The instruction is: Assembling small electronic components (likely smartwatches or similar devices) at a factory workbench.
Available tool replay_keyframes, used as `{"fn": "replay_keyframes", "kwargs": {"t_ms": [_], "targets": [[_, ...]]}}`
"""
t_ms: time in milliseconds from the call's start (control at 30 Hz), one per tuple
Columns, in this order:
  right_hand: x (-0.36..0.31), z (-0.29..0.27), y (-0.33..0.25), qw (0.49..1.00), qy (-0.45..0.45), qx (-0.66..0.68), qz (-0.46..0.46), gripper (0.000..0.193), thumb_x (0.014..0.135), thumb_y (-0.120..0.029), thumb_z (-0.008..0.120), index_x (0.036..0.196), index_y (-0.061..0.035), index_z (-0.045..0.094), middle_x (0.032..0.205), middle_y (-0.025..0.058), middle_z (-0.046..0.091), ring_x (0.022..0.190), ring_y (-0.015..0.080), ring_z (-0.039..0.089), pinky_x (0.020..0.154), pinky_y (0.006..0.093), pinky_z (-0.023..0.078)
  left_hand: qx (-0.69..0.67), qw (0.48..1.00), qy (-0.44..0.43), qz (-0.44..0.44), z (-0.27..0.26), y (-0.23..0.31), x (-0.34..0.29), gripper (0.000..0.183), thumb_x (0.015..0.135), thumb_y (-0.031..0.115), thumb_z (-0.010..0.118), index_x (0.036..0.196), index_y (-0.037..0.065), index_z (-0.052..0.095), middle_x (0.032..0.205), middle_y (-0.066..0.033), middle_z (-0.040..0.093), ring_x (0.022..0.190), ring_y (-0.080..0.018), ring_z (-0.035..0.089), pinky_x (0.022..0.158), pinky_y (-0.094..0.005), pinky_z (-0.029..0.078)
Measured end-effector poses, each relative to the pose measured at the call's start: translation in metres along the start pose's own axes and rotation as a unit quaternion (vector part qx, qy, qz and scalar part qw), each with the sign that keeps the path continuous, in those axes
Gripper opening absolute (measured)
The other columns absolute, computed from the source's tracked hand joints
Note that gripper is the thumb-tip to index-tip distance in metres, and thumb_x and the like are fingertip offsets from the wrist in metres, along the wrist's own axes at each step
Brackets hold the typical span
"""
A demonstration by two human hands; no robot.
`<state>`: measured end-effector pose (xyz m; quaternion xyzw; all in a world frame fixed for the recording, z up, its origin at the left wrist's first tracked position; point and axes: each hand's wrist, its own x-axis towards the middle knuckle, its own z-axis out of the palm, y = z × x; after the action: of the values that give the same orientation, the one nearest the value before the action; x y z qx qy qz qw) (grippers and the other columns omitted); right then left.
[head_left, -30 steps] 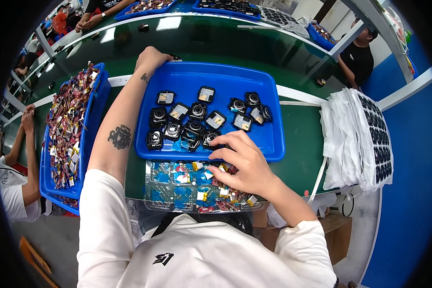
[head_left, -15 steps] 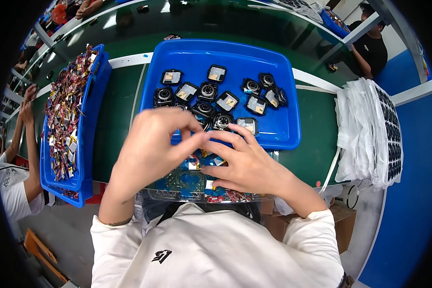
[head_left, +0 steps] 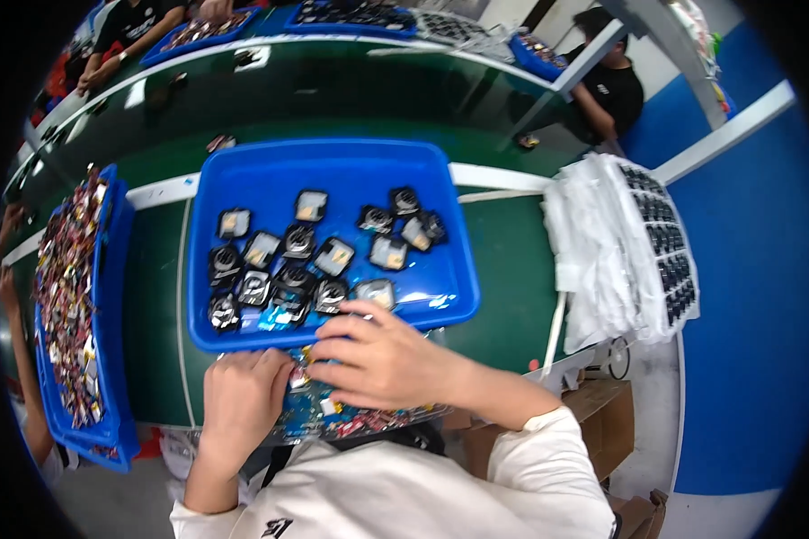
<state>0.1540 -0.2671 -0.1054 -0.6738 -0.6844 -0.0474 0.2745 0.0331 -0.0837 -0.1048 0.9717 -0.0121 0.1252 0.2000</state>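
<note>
My left hand (head_left: pixel 247 391) is over the left end of a clear plastic tray (head_left: pixel 422 415), its fingertips pinched together; whatever they hold is hidden. Beside it my right hand (head_left: pixel 391 364) hovers palm down over the same tray, fingers bent and apart, with nothing visible in them. Small battery-like parts with red and white pieces (head_left: pixel 368 420) lie in the clear tray, along with bits of blue film. Just beyond the hands, a blue bin (head_left: pixel 333 154) holds several black smartwatch cases (head_left: pixel 298 241), some showing a round sensor back, others a silver inside.
At left stands a blue bin (head_left: pixel 115 242) heaped with small wired batteries (head_left: pixel 67 305). Stacked trays in white plastic wrap (head_left: pixel 593 251) with black parts rest at right on the green table (head_left: pixel 512 256). Co-workers sit across the bench, and another person's arm shows at far left.
My hands, together before, have parted, the left one moving left and down. The whole view has shifted, so the bins appear lower and further left. More watch cases show at the bin's near side.
</note>
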Motion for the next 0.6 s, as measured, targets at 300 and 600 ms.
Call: {"fn": "replay_keyframes", "kwargs": {"t_ms": [300, 600], "targets": [[-0.001, 0.004, -0.004, 0.999, 0.022, 0.019, -0.018, 0.03, 0.075, -0.021, 0.071, 0.103, -0.013, 0.066, 0.102, 0.0025, 0.058, 0.109, 0.0235, 0.05, 0.099, 0.0499, 0.038, -0.067, 0.993, -0.068, -0.066, -0.019, 0.001, -0.008, 0.01, 0.076, 0.01, 0.07, 0.08, 0.004, 0.063, 0.058, -0.0107, 0.058, 0.054, -0.029, 0.059, 0.054, -0.0392, 0.045], [0.001, 0.001, -0.008, 0.999, 0.015, 0.037, -0.004, 0.025, 0.074, -0.021, 0.072, 0.097, -0.0115, 0.068, 0.099, 0.0008, 0.06, 0.11, 0.0235, 0.051, 0.101, 0.0521, 0.037, -0.091, 0.993, -0.063, -0.037, -0.013, -0.001, -0.012, 0.018, 0.068, 0.01, 0.076, 0.079, 0.004, 0.063, 0.05, -0.0064, 0.052, 0.046, -0.023, 0.054, 0.047, -0.0351, 0.039]]}}
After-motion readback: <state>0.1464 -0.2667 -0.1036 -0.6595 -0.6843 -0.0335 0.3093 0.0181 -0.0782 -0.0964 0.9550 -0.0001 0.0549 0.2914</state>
